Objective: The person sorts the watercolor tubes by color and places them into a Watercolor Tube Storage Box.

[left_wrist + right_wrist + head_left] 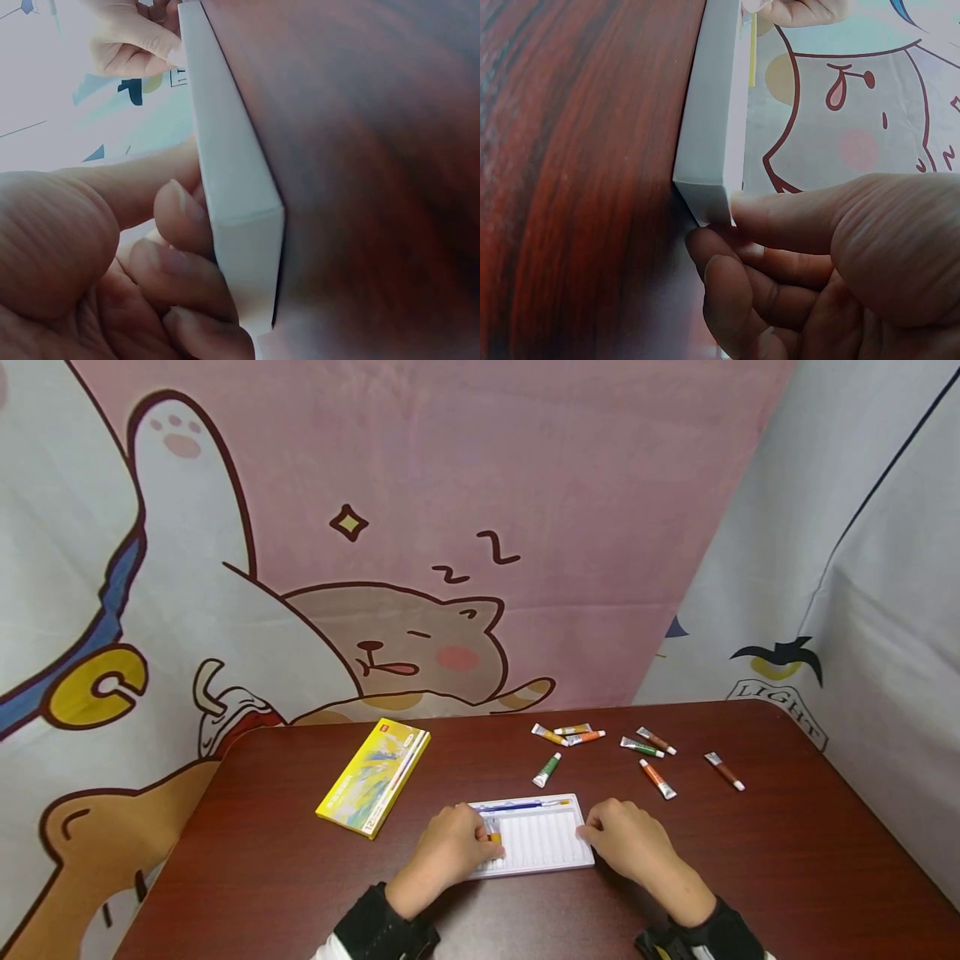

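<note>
A white plastic paint tray with ridged slots lies on the table, a blue-handled paintbrush along its far side. Over the tray's left end, my left hand has its thumb and fingers curled round a small ochre paint tube, partly hidden by them. In the left wrist view its fingers sit right behind the tray's wall. My right hand grips the tray's right edge. The right wrist view shows that thumb on the rim of the tray corner, with the fingers curled below.
A yellow paint box lies left of the tray. Several tubes lie behind and to the right, including a green tube, an orange tube and a brown tube. A printed cloth hangs behind the brown table.
</note>
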